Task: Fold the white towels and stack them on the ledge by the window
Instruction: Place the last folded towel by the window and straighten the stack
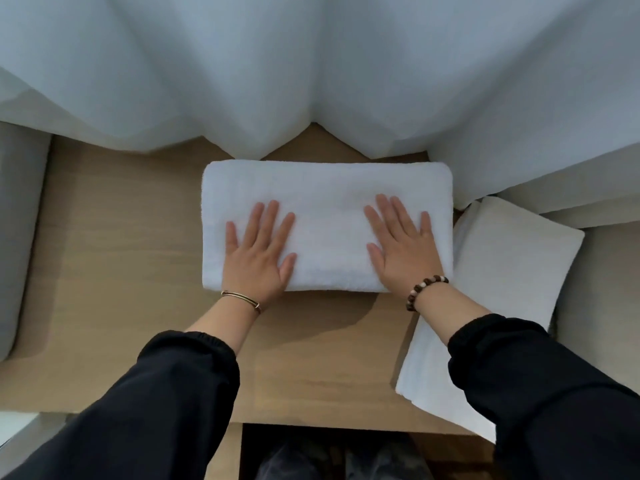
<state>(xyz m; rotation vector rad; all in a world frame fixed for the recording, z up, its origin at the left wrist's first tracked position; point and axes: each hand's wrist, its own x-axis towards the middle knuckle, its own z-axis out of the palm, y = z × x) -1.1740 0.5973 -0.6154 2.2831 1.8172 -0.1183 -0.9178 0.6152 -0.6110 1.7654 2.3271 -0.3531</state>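
Observation:
A folded white towel [327, 188] lies as a thick rectangle on the wooden ledge [121, 271], close to the curtain. My left hand [258, 252] rests flat on the towel's near left part, fingers spread. Flat on the near right part lies my right hand [403, 245], fingers also apart. Neither hand grips anything. A second white towel [498, 271] lies to the right, partly under my right sleeve, reaching the ledge's front edge.
A pale sheer curtain [311, 71] hangs along the back of the ledge, its folds touching the wood. A grey cushion [17, 220] borders the left side and a light upholstered seat [602, 271] the right. Below the front edge is a dark gap.

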